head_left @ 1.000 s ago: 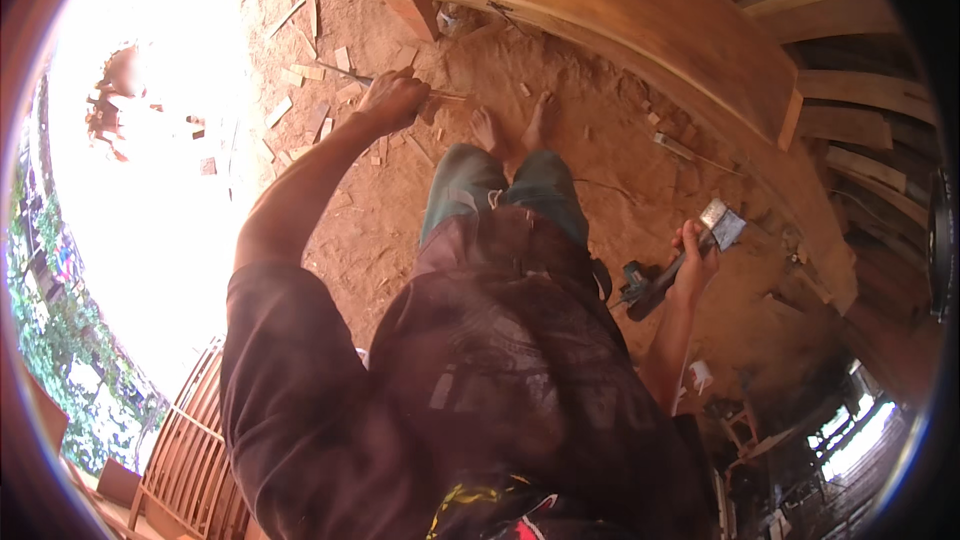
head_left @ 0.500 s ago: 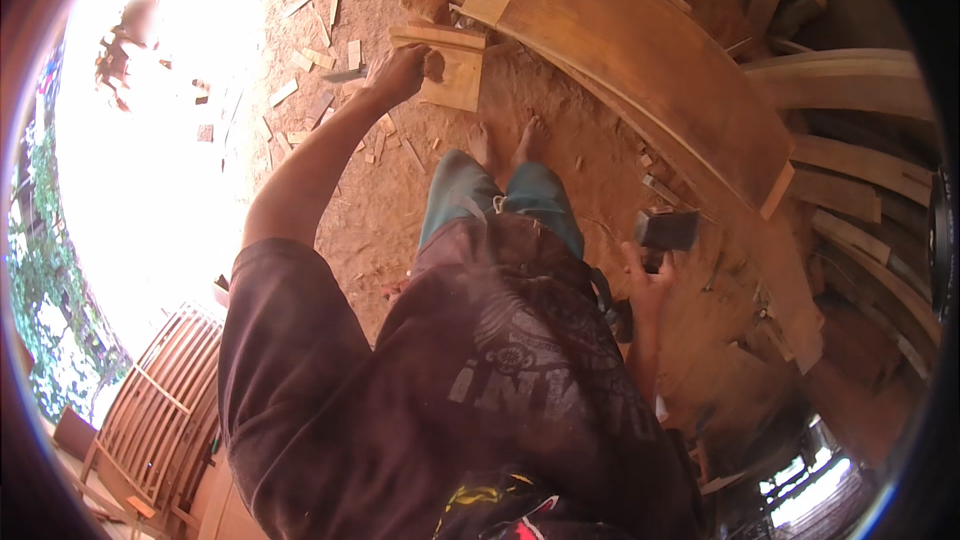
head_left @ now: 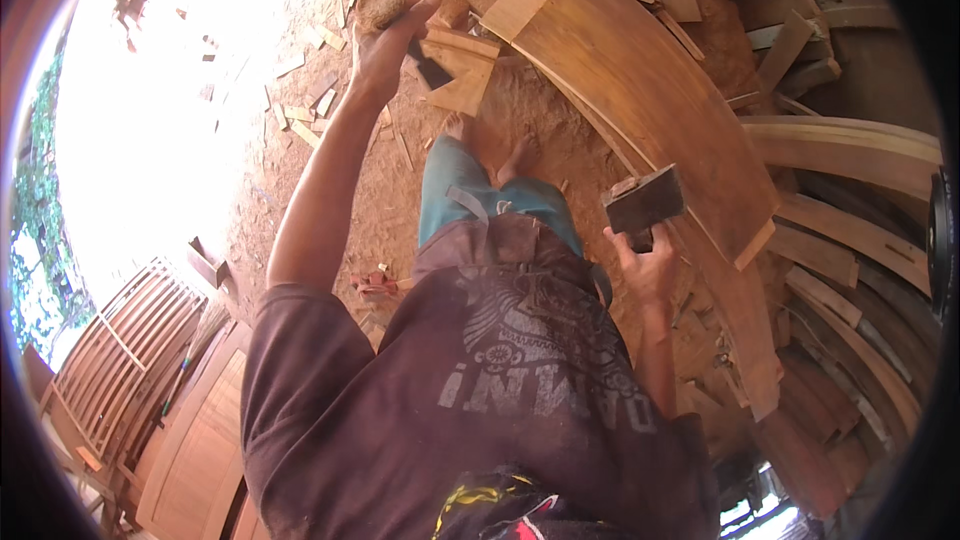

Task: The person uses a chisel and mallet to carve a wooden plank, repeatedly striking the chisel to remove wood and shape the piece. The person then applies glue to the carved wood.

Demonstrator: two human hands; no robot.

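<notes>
My left hand (head_left: pixel 378 62) is raised at the upper middle, its fingers closed round a tool. A rounded brown, rough-looking end (head_left: pixel 380 8) shows above the fingers, and a dark flat blade (head_left: pixel 432 70) sticks out on the right side; the tool's exact kind is unclear. Just beyond the blade lies a light wooden board (head_left: pixel 468 72) with a raised strip along its top. At the right, my right hand (head_left: pixel 648 268) grips a dark rectangular block tool (head_left: pixel 646 202) by a short grip, near the edge of a long curved wooden panel (head_left: pixel 640 70).
Wood offcuts (head_left: pixel 322 102) litter the dirt floor (head_left: pixel 370 200). Curved timber pieces (head_left: pixel 850 155) are stacked at the right. A slatted wooden frame (head_left: pixel 120 340) and a panelled wooden board (head_left: pixel 195 450) stand at the lower left. Glare whites out the upper left.
My left hand has risen and turned, so the dark blade now points right instead of left. My right hand has lifted the block tool up and left, and the view has shifted slightly.
</notes>
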